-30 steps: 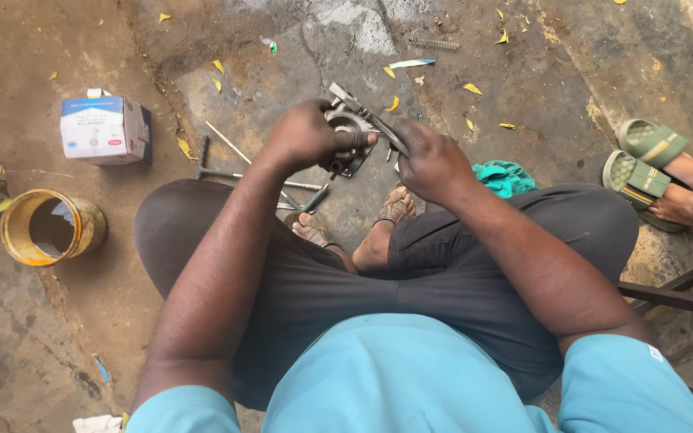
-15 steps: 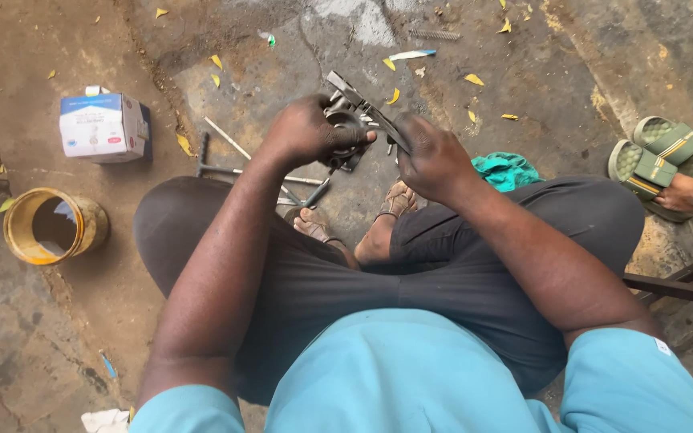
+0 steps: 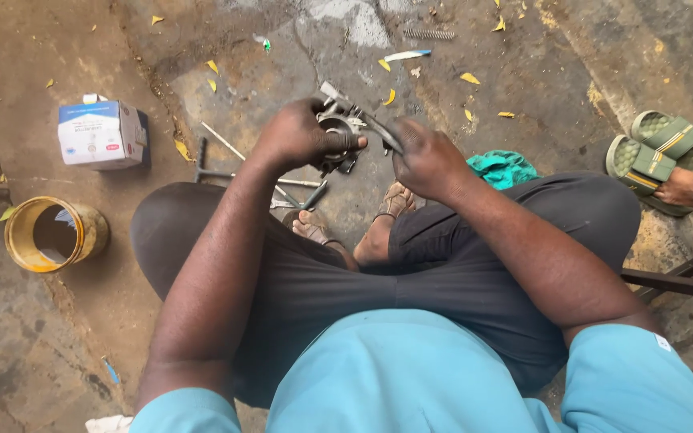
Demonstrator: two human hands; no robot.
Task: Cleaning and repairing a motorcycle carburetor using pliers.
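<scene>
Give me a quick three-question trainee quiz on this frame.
1. True or false: both hands are on the metal part.
2. What lies on the ground just right of the right hand? A) green cloth B) hammer C) bottle
3. Which stands nearer the left hand, the box or the yellow can?

Key: 1 true. 2 A, the green cloth. 3 the box.
</scene>
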